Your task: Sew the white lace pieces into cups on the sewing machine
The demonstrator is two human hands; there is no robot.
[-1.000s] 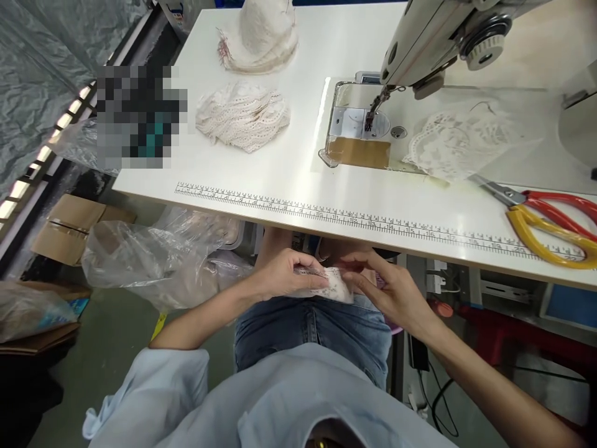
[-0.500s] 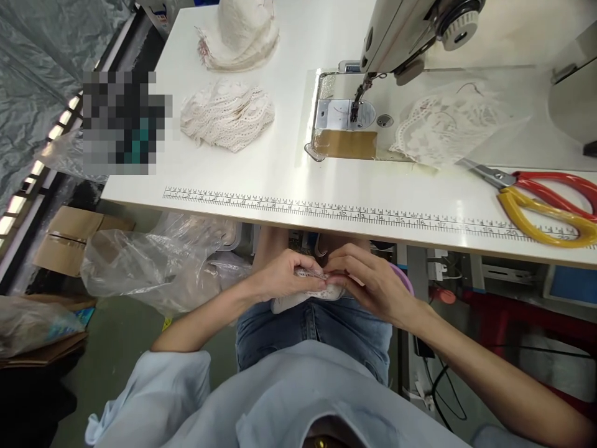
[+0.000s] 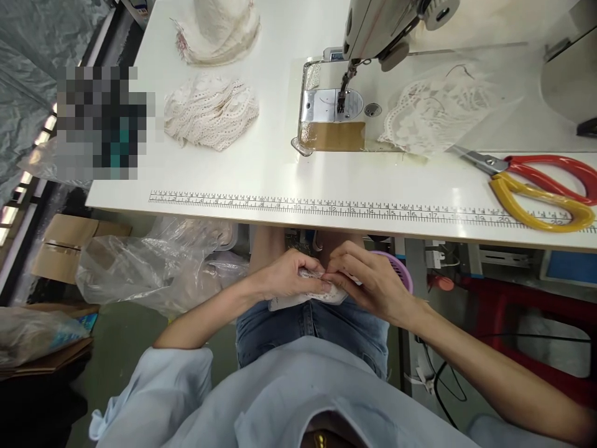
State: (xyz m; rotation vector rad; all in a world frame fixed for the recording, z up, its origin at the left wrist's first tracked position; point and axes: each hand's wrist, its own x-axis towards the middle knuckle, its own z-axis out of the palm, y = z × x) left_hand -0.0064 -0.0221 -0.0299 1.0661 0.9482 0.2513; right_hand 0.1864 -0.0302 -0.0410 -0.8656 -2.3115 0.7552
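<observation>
A small piece of white lace fabric [image 3: 310, 298] rests over my lap, below the table's front edge. My left hand [image 3: 296, 277] grips it from the left, thumb on top and fingers curled behind. At its right part, my right hand [image 3: 357, 274] pinches with thumb and forefinger close to my left thumb tip. Whether a thread or only the fabric's edge is in that pinch is too small to make out. The fingers hide much of the fabric.
On the white table [image 3: 270, 180] stand a sewing machine [image 3: 373, 37], red-and-yellow-handled scissors [image 3: 536, 180], a lace bundle [image 3: 212, 112], a cream cloth piece [image 3: 219, 31] and lace under clear plastic [image 3: 433, 118]. A printed ruler [image 3: 326, 205] follows the front edge. A purple basket [image 3: 396, 270] sits below.
The head view has shifted a little, so the table and machine appear further left. Both hands stay on the lace fabric with almost the same hold.
</observation>
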